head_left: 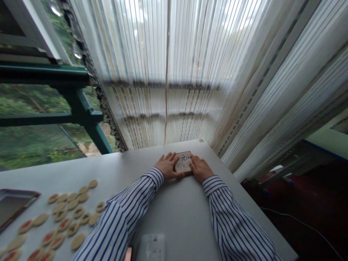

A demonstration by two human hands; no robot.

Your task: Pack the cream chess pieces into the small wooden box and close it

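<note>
A small flat wooden box [183, 162] with dark printed characters on its lid lies on the grey table [174, 203], near the far edge. My left hand [168, 165] grips its left side, thumb along the near edge. My right hand [200, 168] grips its right side. Both arms reach forward in blue-and-white striped sleeves. To the near left, several round wooden game discs [65, 217] with red or dark characters lie scattered on the table.
A dark-framed flat board or tray [12, 206] sits at the left edge. A white device [152, 247] lies at the near edge. Sheer striped curtains [168, 72] hang behind the table, an open window with green railing at the left. A cable runs along the floor at right.
</note>
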